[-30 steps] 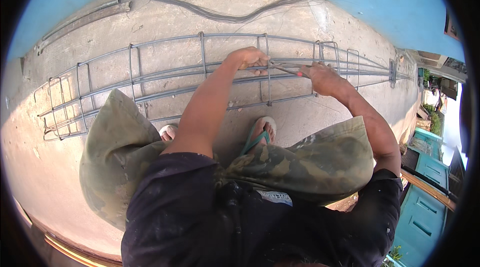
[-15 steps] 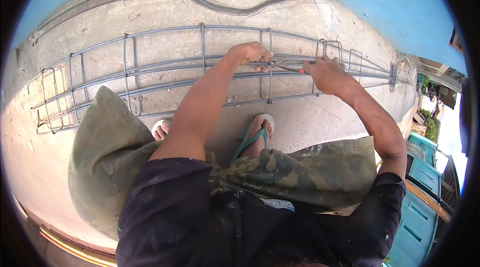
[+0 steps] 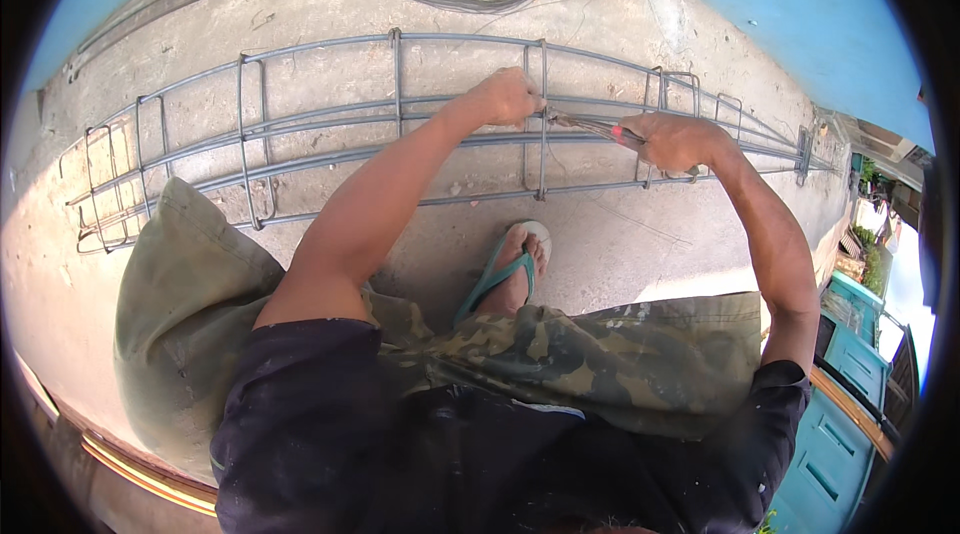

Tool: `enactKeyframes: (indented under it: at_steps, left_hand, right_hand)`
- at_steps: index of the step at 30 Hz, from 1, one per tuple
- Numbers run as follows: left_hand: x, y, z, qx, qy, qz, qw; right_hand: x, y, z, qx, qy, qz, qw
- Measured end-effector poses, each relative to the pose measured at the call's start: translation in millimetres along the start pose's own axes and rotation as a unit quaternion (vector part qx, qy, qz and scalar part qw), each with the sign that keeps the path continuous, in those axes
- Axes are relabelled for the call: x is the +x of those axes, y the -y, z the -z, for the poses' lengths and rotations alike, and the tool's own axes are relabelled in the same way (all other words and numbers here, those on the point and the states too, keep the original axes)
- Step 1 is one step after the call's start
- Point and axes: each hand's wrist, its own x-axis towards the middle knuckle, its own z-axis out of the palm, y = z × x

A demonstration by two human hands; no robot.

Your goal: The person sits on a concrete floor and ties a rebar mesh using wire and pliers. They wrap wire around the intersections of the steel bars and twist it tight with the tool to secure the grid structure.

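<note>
A long cage of steel rebar [image 3: 320, 157] lies across the ground before me, with square stirrups around its lengthwise bars. My left hand [image 3: 508, 97] is closed with curled fingers at the upper middle bars, just left of an upright stirrup [image 3: 543, 159]. Whatever it pinches is hidden by the fingers. My right hand [image 3: 675, 142] grips pincers [image 3: 628, 136] with reddish handles. Their jaws point left and reach the bars beside that same stirrup, close to my left hand. Whether the jaws bite on a wire is too small to tell.
A bundle of thin tie wire [image 3: 430, 6] lies on the concrete [image 3: 330, 9] beyond the cage. Two long metal pieces [image 3: 165, 6] rest at the far left. A blue wall [image 3: 780, 4] rises behind. My sandalled foot [image 3: 515, 269] stands close to the cage's near side.
My right hand has shifted right and slightly down, and its pincers now slant more. My left hand has risen a little and its fingers are curled tighter.
</note>
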Motion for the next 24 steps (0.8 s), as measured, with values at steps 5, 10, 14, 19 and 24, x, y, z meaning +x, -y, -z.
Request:
enactKeyframes:
  at_steps: [5,10,14,19,24]
  left_hand:
    - [-51.1,-0.1,-27.7,0.323,-0.170,-0.312,0.877]
    - [-54.4,-30.6,-103.7,0.194,-0.309,-0.363,0.857]
    - [-27.0,-57.8,-119.5,0.123,-0.347,-0.320,0.873]
    - [-27.4,-40.4,-119.5,0.138,-0.303,-0.447,0.830]
    - [-28.2,-43.8,-112.9,0.109,-0.282,-0.434,0.849]
  right_hand:
    - [-6.5,5.9,27.2,0.109,0.115,-0.004,0.987]
    - [-1.4,8.6,41.2,0.237,0.145,-0.001,0.961]
    - [-4.1,11.3,19.7,0.381,0.152,0.008,0.912]
    - [-20.7,23.9,-49.8,0.549,0.060,0.001,0.834]
    - [-24.2,27.0,-38.5,0.322,-0.001,-0.035,0.946]
